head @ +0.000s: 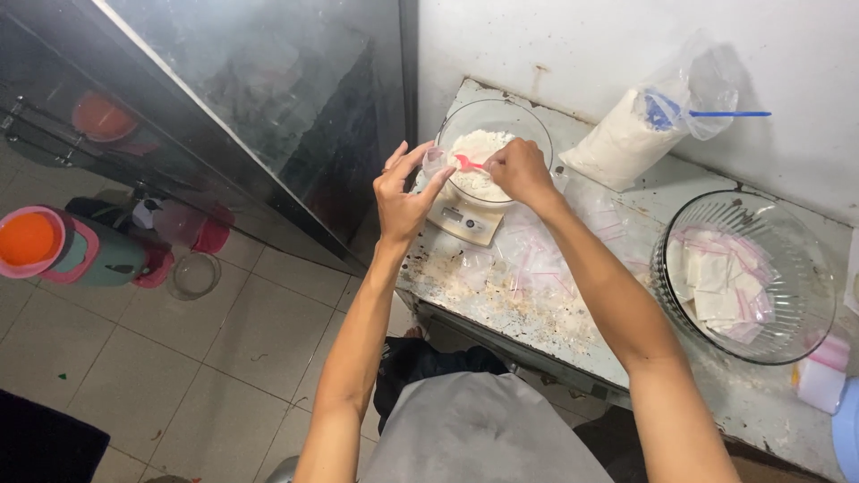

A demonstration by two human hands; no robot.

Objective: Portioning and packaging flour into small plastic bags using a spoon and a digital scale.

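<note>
A small home packing spot: a worn, powder-dusted table [537,331] at 3 o'clock carries a kitchen scale [461,219], a flour sack [617,143] and a bowl of filled pouches [743,277]; tiled floor [224,358] at 8 o'clock.

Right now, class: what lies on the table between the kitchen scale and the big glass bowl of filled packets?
In the head view, loose empty zip bags lie scattered between the scale and the big glass bowl, on spilled white powder.

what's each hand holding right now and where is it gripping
Right hand pinches a red spoon by its handle end; left hand holds a small clear bag at its top edge.
</note>
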